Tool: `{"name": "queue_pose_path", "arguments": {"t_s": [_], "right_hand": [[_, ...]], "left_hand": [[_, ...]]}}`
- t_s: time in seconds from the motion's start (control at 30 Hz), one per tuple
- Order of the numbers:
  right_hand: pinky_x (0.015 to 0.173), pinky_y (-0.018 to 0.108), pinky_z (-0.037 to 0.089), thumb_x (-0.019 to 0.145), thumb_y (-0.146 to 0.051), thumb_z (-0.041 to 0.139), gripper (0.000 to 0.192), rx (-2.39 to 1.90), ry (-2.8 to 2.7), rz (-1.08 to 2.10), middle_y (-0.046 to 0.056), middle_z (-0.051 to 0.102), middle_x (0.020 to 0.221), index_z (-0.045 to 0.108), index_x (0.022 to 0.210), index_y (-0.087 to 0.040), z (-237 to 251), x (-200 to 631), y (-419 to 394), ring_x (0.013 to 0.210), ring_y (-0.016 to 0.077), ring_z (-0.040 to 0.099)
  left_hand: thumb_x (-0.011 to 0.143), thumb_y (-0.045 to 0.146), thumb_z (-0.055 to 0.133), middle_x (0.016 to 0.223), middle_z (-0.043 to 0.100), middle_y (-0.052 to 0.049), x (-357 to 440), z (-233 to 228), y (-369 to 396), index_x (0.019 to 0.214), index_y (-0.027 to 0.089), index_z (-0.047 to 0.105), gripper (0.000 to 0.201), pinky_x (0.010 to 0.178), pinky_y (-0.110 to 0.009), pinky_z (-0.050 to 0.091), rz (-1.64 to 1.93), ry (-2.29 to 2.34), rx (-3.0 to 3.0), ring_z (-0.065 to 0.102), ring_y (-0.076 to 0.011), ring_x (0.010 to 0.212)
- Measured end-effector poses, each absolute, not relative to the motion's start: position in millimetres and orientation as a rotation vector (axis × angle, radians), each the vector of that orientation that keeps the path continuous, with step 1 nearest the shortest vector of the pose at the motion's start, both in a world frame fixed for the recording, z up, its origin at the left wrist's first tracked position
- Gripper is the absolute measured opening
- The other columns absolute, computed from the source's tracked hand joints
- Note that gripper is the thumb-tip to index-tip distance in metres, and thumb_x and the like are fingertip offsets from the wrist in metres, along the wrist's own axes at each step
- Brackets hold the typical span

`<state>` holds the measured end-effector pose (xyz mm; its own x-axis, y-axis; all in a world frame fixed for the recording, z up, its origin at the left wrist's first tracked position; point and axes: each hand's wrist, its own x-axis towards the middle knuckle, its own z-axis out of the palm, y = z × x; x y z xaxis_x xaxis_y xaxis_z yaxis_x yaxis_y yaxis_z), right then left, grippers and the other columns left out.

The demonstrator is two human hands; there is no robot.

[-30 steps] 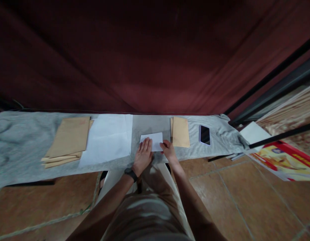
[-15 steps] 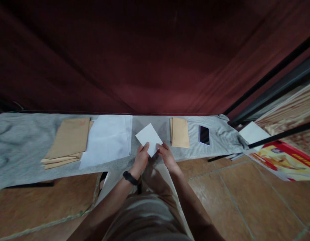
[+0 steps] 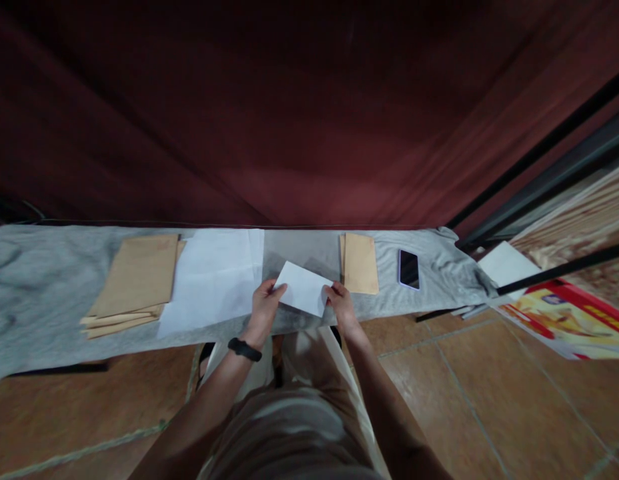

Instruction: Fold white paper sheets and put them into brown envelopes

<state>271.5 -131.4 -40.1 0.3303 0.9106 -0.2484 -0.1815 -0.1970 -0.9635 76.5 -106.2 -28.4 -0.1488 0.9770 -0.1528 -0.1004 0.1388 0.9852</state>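
Note:
Between my two hands is a small white rectangle of folded paper, tilted with its right end lower. My left hand pinches its left end, thumb on top. At the right end my right hand grips it the same way. To the left lie large white paper sheets, and beyond them a stack of brown envelopes. A smaller pair of tan envelopes rests just right of my right hand.
A grey cloth covers the narrow table. Farther right lies a phone with a dark screen. A dark red curtain hangs behind the table. A colourful box and black metal bars stand at the right.
The folded paper has turned from a diamond angle to lie more sideways. My left hand has moved left to its left end, and my right hand slightly right.

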Motion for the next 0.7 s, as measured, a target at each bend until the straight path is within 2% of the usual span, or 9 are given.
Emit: {"name": "queue_pose_path", "arguments": {"t_s": [0.17, 0.5, 0.7], "right_hand": [[0.05, 0.022, 0.04, 0.066, -0.054, 0.067, 0.036, -1.437, -0.742, 1.111, -0.003, 0.061, 0.065, 0.059, 0.08, -0.022, -44, 271, -127, 0.058, 0.0131, 0.053], [0.051, 0.024, 0.032, 0.072, -0.045, 0.059, 0.023, -1.513, -0.964, 1.008, -0.006, 0.045, 0.058, 0.052, 0.067, -0.023, -59, 272, -123, 0.056, 0.0118, 0.042], [0.053, 0.025, 0.035, 0.075, -0.048, 0.054, 0.025, -1.535, -1.076, 0.963, -0.006, 0.047, 0.06, 0.055, 0.071, -0.023, -63, 272, -122, 0.058, 0.013, 0.045]], "left_hand": [[0.065, 0.038, 0.073, 0.068, 0.063, 0.003, 78, -35, -108, 0.073, 0.02, 0.064, 0.022, 0.058, -0.024, 0.04, 1.229, 1.368, 1.021, 0.054, -0.0133, 0.064], [0.068, 0.052, 0.069, 0.071, 0.06, 0.002, 76, -39, -101, 0.083, 0.018, 0.064, 0.038, 0.061, -0.026, 0.039, 1.238, 1.445, 1.036, 0.051, -0.0136, 0.065], [0.072, 0.046, 0.066, 0.06, 0.049, 0.004, 69, -39, -95, 0.067, 0.02, 0.059, 0.027, 0.061, -0.026, 0.035, 1.239, 1.512, 1.116, 0.046, -0.0134, 0.062]]}}
